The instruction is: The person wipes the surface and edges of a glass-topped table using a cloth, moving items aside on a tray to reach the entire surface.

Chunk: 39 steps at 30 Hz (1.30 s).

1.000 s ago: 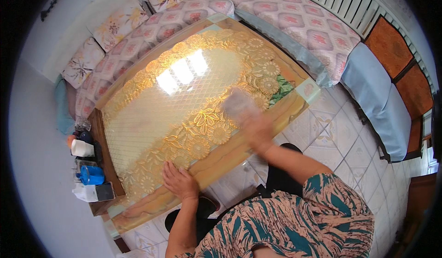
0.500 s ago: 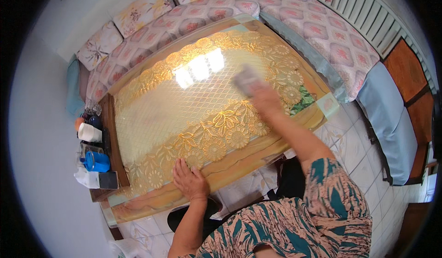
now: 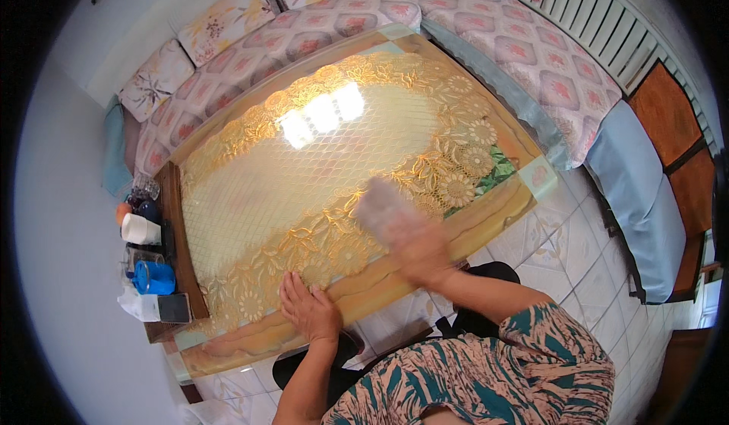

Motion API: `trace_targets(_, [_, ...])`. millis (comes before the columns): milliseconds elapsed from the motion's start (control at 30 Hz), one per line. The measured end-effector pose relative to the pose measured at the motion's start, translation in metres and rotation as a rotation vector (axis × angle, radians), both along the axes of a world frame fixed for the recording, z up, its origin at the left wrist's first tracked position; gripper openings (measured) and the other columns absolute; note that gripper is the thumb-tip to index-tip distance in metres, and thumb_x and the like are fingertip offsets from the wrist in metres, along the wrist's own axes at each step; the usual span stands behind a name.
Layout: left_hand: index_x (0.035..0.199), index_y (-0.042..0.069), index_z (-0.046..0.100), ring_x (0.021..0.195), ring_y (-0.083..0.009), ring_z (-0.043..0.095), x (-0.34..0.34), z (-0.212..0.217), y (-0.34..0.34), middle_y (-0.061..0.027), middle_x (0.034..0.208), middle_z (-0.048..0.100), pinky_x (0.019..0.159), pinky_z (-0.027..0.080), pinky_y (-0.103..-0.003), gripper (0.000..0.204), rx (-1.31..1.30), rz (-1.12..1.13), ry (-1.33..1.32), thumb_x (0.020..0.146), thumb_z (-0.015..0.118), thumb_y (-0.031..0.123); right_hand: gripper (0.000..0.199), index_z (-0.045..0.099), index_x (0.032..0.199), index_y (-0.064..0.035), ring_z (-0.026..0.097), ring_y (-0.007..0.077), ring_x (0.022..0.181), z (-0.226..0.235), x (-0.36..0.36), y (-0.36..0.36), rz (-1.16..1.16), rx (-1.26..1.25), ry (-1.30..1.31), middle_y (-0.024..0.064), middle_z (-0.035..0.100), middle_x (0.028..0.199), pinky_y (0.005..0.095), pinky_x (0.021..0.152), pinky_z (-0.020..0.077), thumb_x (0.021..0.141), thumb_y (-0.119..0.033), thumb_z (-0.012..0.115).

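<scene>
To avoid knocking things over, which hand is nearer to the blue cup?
Left. The left hand rests at the near edge of the table, to the right of the blue cup. The right hand is farther right, with a motion-blurred cloth.

Desk: wide flat lane across the lattice middle, a hand can pass from the wooden tray to the far right corner. In the way: right hand plus blurred greyish object over the near side, right of centre. Left hand lies flat at the near edge; passable gap between the two. Left end blocked by the tray, blue mug and white cup standing there. Sofa hems far and right sides. Clearance under right hand: can't tell, blurred.
</scene>
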<state>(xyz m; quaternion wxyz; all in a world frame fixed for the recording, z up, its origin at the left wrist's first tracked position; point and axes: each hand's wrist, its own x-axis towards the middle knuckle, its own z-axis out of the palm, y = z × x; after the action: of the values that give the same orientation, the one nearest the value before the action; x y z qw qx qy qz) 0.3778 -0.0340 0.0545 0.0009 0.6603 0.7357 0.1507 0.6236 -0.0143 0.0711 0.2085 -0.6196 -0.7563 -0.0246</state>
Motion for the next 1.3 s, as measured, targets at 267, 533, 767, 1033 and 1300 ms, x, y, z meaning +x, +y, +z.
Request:
trace_targets(267, [0.133,0.004,0.041,0.131,-0.0353,0.031,0.001,0.002,0.002,-0.0139,0.142,0.038,0.108,0.021,-0.050,0.051,-0.033,-0.014,0.001,0.087,0.047,0.023,0.038,0.057,0.121,-0.0163,0.040,0.0396,0.125,-0.041,-0.129,0.081,0.519,0.133,0.155,0.0126,0.043,0.139,0.0516,0.094,0.0351,0.086,-0.025,0.049])
trace_targets(533, [0.135,0.000,0.039,0.131,-0.0388,0.031,-0.001,0.006,0.001,-0.0178,0.141,0.037,0.109,0.020,-0.048,0.049,-0.060,-0.054,0.022,0.090,0.044,0.020,0.038,0.052,0.129,-0.0194,0.033,0.0355,0.131,-0.012,-0.073,0.216,0.264,-0.146,0.098,0.0060,0.036,0.145,0.0502,0.103,0.0298,0.094,-0.024,0.038])
trace_targets(767, [0.135,-0.001,0.039,0.130,-0.0387,0.032,-0.001,0.007,0.001,-0.0195,0.141,0.037,0.109,0.021,-0.049,0.049,-0.032,-0.095,0.011,0.090,0.043,0.020,0.038,0.050,0.129,-0.0204,0.043,0.0255,0.122,-0.027,0.104,0.290,-0.328,-0.156,0.122,0.0020,0.042,0.140,0.0449,0.101,0.0345,0.093,-0.021,0.034])
trace_targets(1033, [0.136,0.002,0.038,0.130,-0.0374,0.032,-0.001,0.004,0.001,-0.0162,0.142,0.037,0.108,0.022,-0.049,0.050,-0.030,-0.076,0.066,0.090,0.042,0.022,0.045,0.046,0.131,-0.0193,0.040,0.0326,0.123,-0.040,0.271,0.172,-0.767,0.070,-0.181,0.0069,0.044,0.137,0.0499,0.100,0.0331,0.087,-0.028,0.049])
trace_targets(1300, [0.136,0.005,0.039,0.132,-0.0348,0.031,0.005,0.006,0.000,-0.0120,0.144,0.036,0.108,0.021,-0.048,0.050,-0.007,-0.030,0.038,0.090,0.044,0.021,0.036,0.053,0.123,-0.0122,0.052,0.0293,0.105,-0.040,0.131,0.087,-0.410,0.312,-0.070,0.0108,0.054,0.122,0.0438,0.086,0.0432,0.088,-0.018,0.046])
